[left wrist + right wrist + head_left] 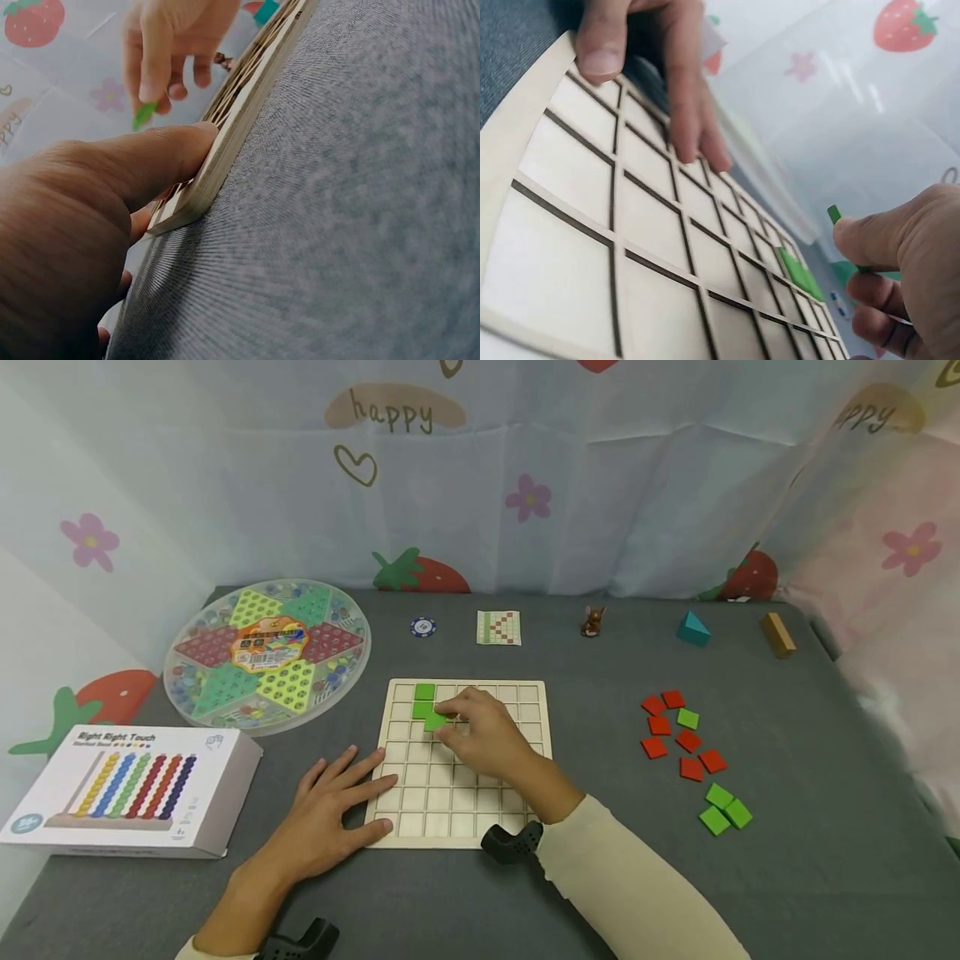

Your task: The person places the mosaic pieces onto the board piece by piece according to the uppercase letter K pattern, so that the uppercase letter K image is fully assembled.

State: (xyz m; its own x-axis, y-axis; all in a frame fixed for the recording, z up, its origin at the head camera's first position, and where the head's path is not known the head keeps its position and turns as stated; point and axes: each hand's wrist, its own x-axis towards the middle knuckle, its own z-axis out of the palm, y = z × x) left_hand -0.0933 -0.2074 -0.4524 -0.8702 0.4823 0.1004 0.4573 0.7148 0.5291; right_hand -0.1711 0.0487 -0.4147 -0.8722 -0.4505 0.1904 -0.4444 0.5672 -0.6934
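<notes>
Cardboard, glossy and white, forms the flat abacus box point(131, 789) at the near left of the grey felt-like table point(825, 860), and beyond it lies a round clear-plastic checkers tray point(267, 652) with coloured triangles of pegholes. Just right of the box, the left hand point(333, 810) lies flat with fingers straight and spread, its fingertips resting on the near-left edge of the pale wooden grid board point(465, 793), thumb pressed against the board's side. Two flat green square tiles point(423, 700) sit in cells at the board's far left. Beside them the right hand point(483, 735) curls its fingertips round a third green tile point(435, 722), held tilted just above the grid rather than lying flat in a cell. Farther back sit a round blue chip point(423, 627), a small pattern card point(498, 627) and a brown figurine point(592, 621). To the right, loose red and green tiles point(686, 743) lie scattered, with a teal wedge block point(693, 629) and a tan wooden bar point(777, 634) at the far right.
</notes>
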